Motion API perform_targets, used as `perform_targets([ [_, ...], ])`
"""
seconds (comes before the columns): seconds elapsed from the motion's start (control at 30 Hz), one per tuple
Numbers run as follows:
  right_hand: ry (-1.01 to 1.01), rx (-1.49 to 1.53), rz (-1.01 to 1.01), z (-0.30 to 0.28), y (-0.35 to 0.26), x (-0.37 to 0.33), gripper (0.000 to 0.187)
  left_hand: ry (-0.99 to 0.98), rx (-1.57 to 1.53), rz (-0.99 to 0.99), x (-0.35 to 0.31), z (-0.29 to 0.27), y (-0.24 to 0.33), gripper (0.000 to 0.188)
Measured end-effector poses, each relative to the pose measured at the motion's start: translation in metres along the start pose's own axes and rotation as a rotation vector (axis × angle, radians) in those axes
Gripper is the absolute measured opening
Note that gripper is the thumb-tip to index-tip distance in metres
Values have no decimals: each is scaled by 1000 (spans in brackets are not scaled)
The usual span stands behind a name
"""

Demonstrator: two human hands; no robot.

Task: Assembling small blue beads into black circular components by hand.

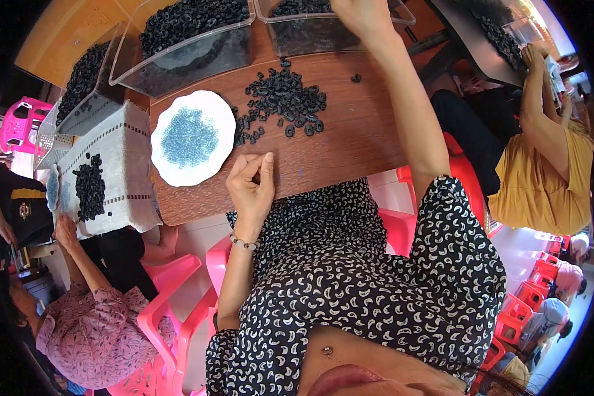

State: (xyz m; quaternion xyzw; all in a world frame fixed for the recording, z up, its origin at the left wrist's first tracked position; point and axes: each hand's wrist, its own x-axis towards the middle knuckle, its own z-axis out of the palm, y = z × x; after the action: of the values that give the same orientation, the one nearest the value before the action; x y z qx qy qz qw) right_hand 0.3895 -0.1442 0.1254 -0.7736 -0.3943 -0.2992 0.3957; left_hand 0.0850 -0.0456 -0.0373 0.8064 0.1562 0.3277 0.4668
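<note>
Pinching something tiny, her left hand (251, 181) is waiting near the plate (208, 168) while her right hand (360, 16), grip hidden, is reaching into the far bin (310, 39); scooping gently seems wise.

Brown wooden table (350, 142), pink plastic chairs (171, 310)

A loose pile of small black rubber rings (285, 100) lay on the brown desk (350, 145), spread flat in a single scattered layer, with one stray ring (356, 78) apart to its right. Just left of the pile sat a round white plate (193, 137) carrying a heap of tiny blue-grey pieces (189, 136). At the desk's far edge stood a clear plastic bin (323, 30) holding more black rings, upright and open-topped.
</note>
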Motion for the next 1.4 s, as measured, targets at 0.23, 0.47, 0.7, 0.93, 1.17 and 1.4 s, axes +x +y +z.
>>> perform_targets([
  [0.23, -58, 123, -139, 22, 0, -42, 20, 17, -2, 43, -2, 0, 3, 15],
  [0.47, -572, 94, -69, 34, -21, -126, 17, -3, -9, 43, -1, 0, 4, 12],
  [0.7, -608, 9, -57, 50, -25, -147, 29, 0, 26, 40, -2, 1, 8, 12],
  [0.93, -555, 233, -85, 33, -48, -144, 27, 13, -155, -177, 1, -3, -1, 17],
  [1.17, -623, 483, -419, 19, -86, -148, 26, -108, -620, -416, 9, -20, 9, 31],
  [1.4, -791, 582, -431, 30, -95, -136, 25, -77, -647, -435, 1, -34, 6, 29],
])
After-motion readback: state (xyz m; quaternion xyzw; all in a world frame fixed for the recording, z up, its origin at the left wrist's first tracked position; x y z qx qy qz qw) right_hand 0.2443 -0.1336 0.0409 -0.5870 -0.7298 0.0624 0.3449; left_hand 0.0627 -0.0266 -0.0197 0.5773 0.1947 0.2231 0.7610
